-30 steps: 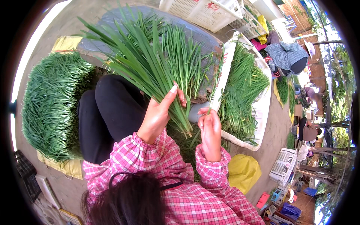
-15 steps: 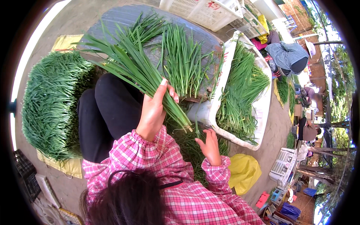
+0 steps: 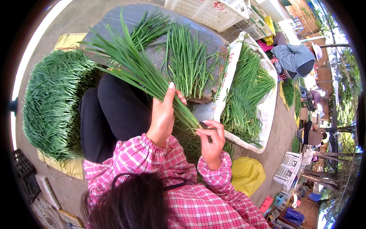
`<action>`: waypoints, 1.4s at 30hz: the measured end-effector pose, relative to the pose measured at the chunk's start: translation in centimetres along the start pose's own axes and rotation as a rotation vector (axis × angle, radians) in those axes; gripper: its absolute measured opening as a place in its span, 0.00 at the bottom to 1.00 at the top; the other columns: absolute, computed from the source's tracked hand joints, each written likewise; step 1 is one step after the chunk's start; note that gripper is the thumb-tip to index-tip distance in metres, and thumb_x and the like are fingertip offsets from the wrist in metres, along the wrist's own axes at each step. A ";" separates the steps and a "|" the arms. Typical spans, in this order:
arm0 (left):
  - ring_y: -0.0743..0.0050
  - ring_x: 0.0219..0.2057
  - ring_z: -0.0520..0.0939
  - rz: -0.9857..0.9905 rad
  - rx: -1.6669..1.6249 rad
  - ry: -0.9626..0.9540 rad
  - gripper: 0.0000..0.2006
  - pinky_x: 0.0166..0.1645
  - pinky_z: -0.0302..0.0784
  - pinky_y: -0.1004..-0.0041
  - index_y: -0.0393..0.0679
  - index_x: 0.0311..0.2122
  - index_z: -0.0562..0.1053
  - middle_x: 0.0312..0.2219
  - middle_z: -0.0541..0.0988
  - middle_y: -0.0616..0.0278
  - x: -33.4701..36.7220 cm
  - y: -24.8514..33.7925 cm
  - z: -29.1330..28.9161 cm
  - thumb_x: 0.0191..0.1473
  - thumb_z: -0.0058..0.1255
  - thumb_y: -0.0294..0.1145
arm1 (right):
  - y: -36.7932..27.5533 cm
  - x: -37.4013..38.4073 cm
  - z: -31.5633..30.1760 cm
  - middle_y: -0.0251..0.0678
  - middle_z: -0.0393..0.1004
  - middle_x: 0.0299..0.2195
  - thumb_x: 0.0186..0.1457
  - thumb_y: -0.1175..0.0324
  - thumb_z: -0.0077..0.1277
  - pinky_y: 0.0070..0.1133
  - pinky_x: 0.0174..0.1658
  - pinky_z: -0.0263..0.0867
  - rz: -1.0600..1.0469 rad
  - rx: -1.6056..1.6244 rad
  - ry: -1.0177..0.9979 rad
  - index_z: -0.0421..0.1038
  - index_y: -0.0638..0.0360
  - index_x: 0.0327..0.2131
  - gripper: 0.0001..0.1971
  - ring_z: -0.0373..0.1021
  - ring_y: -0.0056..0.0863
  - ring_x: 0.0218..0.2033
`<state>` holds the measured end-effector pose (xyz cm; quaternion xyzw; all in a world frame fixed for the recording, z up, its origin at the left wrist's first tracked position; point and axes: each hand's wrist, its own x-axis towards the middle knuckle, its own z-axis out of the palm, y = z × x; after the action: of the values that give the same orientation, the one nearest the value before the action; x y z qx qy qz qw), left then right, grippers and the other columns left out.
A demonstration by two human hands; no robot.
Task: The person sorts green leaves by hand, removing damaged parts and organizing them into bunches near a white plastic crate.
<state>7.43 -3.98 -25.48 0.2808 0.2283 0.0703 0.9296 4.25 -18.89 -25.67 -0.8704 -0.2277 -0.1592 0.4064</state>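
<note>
A bunch of long green garlic chives point(image 3: 142, 68) slants across my lap, its leaf tips up to the left and its pale stem ends down to the right. My left hand point(image 3: 162, 114) is closed round the lower part of the stems, thumb on top. At the cut ends, my right hand point(image 3: 212, 143) pinches the stem bases between thumb and fingers; exactly which stalks it grips is too small to tell. Beyond the bunch, more loose chives point(image 3: 189, 63) lie on a grey board point(image 3: 114, 19). Loose green leaves point(image 3: 187, 147) lie below my hands.
A white crate point(image 3: 271, 101) of chives stands right of the board. To my left, a large chive stack point(image 3: 57, 107) sits on yellow sheeting point(image 3: 63, 168). A yellow bag point(image 3: 248, 175) lies at right. Another white crate point(image 3: 207, 13) stands behind; a bent-over person point(image 3: 291, 57) is farther right.
My right hand has risen from below the stem ends, where its fingers were apart, and now pinches them. My left hand and the bunch have shifted slightly right.
</note>
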 end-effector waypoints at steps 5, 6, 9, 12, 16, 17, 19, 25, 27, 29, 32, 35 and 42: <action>0.78 0.20 0.68 0.021 -0.028 0.018 0.08 0.25 0.65 0.78 0.42 0.27 0.59 0.18 0.66 0.65 0.3 0.9 -0.2 0.52 0.37 0.35 | 3.6 -2.1 -2.5 0.39 0.65 0.31 0.44 0.79 0.46 0.17 0.38 0.58 0.438 0.381 0.317 0.63 0.66 0.26 0.04 0.62 0.24 0.31; 0.78 0.20 0.68 0.022 -0.030 0.024 0.08 0.25 0.65 0.78 0.42 0.27 0.59 0.18 0.66 0.65 0.3 0.8 -0.2 0.52 0.38 0.35 | 4.0 -2.0 -3.1 0.40 0.65 0.32 0.44 0.78 0.45 0.18 0.39 0.58 0.495 0.307 0.290 0.63 0.66 0.29 0.05 0.63 0.26 0.33; 0.79 0.20 0.68 0.056 -0.003 0.042 0.08 0.25 0.65 0.79 0.42 0.28 0.59 0.18 0.66 0.66 0.3 0.1 -0.2 0.51 0.39 0.34 | 2.6 -1.5 -3.5 0.41 0.66 0.34 0.43 0.77 0.46 0.19 0.39 0.59 0.257 0.047 0.109 0.63 0.65 0.31 0.08 0.63 0.28 0.35; 0.80 0.20 0.68 0.103 0.054 0.037 0.07 0.25 0.64 0.79 0.42 0.29 0.60 0.19 0.66 0.66 0.0 -0.3 -0.2 0.50 0.41 0.33 | -0.4 0.3 -2.0 0.40 0.64 0.35 0.37 0.77 0.53 0.23 0.38 0.60 0.040 -0.052 -0.039 0.64 0.61 0.34 0.16 0.63 0.34 0.35; 0.81 0.20 0.68 0.111 0.085 -0.022 0.07 0.25 0.64 0.80 0.42 0.30 0.60 0.19 0.66 0.66 -0.3 -0.6 0.0 0.49 0.43 0.32 | -0.7 1.4 -0.2 0.38 0.64 0.34 0.37 0.78 0.52 0.23 0.34 0.60 -0.063 -0.060 -0.117 0.67 0.58 0.31 0.13 0.63 0.33 0.32; 0.81 0.20 0.68 0.099 0.077 -0.011 0.08 0.25 0.64 0.81 0.41 0.31 0.60 0.19 0.66 0.66 -0.4 -0.6 0.1 0.49 0.43 0.31 | -0.6 1.6 0.1 0.37 0.65 0.33 0.37 0.79 0.51 0.22 0.33 0.60 -0.103 -0.079 -0.136 0.68 0.58 0.30 0.12 0.63 0.32 0.32; 0.81 0.20 0.68 0.074 0.060 0.009 0.08 0.25 0.64 0.81 0.41 0.31 0.60 0.19 0.66 0.66 -0.6 -0.6 0.3 0.49 0.44 0.31 | -0.3 1.7 0.4 0.36 0.65 0.32 0.36 0.79 0.51 0.22 0.31 0.60 -0.100 -0.086 -0.191 0.69 0.58 0.29 0.11 0.64 0.30 0.30; 0.82 0.20 0.68 0.059 0.123 0.011 0.08 0.22 0.64 0.81 0.44 0.28 0.61 0.19 0.66 0.69 -0.3 -1.1 0.0 0.48 0.45 0.35 | 0.3 1.9 0.9 0.34 0.65 0.30 0.34 0.80 0.51 0.22 0.27 0.59 -0.106 -0.130 -0.194 0.68 0.59 0.26 0.10 0.64 0.28 0.26; 0.81 0.20 0.68 0.037 0.130 0.012 0.08 0.22 0.64 0.80 0.44 0.28 0.61 0.18 0.66 0.69 -0.4 -1.0 -0.1 0.48 0.45 0.35 | 0.5 2.0 1.0 0.34 0.65 0.29 0.34 0.80 0.51 0.22 0.27 0.59 -0.106 -0.123 -0.191 0.68 0.60 0.25 0.09 0.63 0.29 0.25; 0.81 0.19 0.68 0.011 0.135 0.018 0.08 0.22 0.64 0.80 0.44 0.27 0.61 0.18 0.67 0.69 -0.5 -1.0 0.0 0.48 0.44 0.34 | 0.5 1.9 1.0 0.35 0.65 0.29 0.34 0.80 0.51 0.22 0.27 0.59 -0.100 -0.118 -0.191 0.67 0.61 0.23 0.08 0.63 0.30 0.26; 0.81 0.19 0.68 0.033 0.154 -0.009 0.08 0.22 0.65 0.80 0.44 0.27 0.61 0.17 0.67 0.68 -0.3 -1.0 -0.2 0.49 0.44 0.35 | 0.5 1.8 0.8 0.37 0.64 0.30 0.34 0.81 0.50 0.21 0.28 0.59 -0.133 -0.083 -0.162 0.65 0.62 0.22 0.07 0.62 0.29 0.26; 0.82 0.20 0.68 0.034 0.102 0.011 0.07 0.24 0.64 0.81 0.41 0.27 0.63 0.18 0.67 0.67 -0.1 -0.7 -0.5 0.49 0.43 0.33 | 0.3 0.6 0.0 0.38 0.63 0.32 0.35 0.81 0.50 0.19 0.30 0.59 0.100 0.121 -0.166 0.65 0.63 0.21 0.06 0.61 0.27 0.27; 0.81 0.19 0.68 0.023 -0.010 0.050 0.09 0.21 0.64 0.80 0.41 0.24 0.62 0.17 0.67 0.67 0.2 0.7 -0.6 0.50 0.41 0.34 | 3.8 -2.2 -2.8 0.35 0.64 0.34 0.45 0.72 0.48 0.17 0.39 0.56 0.514 0.611 -0.153 0.63 0.63 0.31 0.09 0.61 0.21 0.34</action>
<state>7.28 -3.07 -25.66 0.2769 0.2478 0.0891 0.9241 4.13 -23.77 -27.37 -0.7476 -0.0692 0.0879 0.6547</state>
